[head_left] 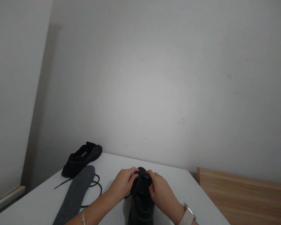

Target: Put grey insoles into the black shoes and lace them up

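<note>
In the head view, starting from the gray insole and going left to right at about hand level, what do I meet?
Gray insole → left hand → black shoe → right hand → wristwatch → wooden panel.

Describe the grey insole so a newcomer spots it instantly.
On the white tabletop, far left, sits a low black shoe. Nearer the camera lies the long, flat grey insole; its colour contrasts with that shoe and the thin black cord beside it.
</note>
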Available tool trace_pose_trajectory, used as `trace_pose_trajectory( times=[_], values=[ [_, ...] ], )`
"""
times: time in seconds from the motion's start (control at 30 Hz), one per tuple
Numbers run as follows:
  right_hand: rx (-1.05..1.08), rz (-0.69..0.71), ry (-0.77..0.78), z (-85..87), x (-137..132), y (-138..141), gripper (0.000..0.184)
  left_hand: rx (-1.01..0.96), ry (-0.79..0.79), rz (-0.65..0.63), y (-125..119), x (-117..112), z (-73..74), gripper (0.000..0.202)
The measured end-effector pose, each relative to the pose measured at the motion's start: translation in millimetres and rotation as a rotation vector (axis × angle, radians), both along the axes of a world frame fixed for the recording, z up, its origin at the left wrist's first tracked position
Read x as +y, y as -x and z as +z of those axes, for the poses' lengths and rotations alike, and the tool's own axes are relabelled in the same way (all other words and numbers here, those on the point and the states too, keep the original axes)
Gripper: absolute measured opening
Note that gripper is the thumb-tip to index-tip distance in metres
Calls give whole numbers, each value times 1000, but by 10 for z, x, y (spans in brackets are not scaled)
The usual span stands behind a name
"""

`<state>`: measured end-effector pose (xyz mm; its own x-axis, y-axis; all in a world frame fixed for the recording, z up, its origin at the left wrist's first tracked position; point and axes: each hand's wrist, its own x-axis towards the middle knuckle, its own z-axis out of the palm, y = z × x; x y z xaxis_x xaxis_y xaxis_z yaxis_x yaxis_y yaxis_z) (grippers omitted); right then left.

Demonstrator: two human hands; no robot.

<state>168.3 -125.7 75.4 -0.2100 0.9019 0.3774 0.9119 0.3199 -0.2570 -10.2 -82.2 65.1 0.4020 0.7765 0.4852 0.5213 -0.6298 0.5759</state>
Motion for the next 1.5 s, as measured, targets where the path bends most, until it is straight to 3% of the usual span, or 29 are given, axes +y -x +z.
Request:
trace_pose_trajectory(
  times=[0.17, 0.33, 0.53, 0.83, 0.93, 1.0, 1.2, 1.27, 1.37, 1.5],
  values=[
    [-139, -37, 38, 42, 30, 7, 37, 305, -65, 92, -129, -106, 225, 27],
    [-244, -63, 49, 53, 86, 43, 31, 664, -37, 144, -354, -72, 384, 21],
    [-282, -84, 13, 77, 109, 88, 33, 735, -62, 143, -528, -39, 441, 28],
    [-260, -87, -54, 32, 90, 63, 29, 757, -120, 214, -481, -101, 427, 26],
    [-135, -35, -132, 75, 123, 45, 24, 657, -183, 193, -425, -132, 517, 22],
    [58, 19, -177, 187, 168, 21, 19, 473, -174, 131, -370, -118, 663, 18],
    [748, 237, -329, 933, 199, -71, 13, -372, -145, -149, -137, 1, 1374, 11],
    [920, 310, -415, 1181, 158, -99, 14, -546, -107, -183, -62, 47, 1539, 8],
    [1068, 371, -501, 1383, 104, -146, 15, -625, -84, -148, 35, 117, 1603, 6],
    [968, 278, -490, 1321, 99, -258, 13, -492, -215, 61, 124, 168, 1455, 10]
  ],
)
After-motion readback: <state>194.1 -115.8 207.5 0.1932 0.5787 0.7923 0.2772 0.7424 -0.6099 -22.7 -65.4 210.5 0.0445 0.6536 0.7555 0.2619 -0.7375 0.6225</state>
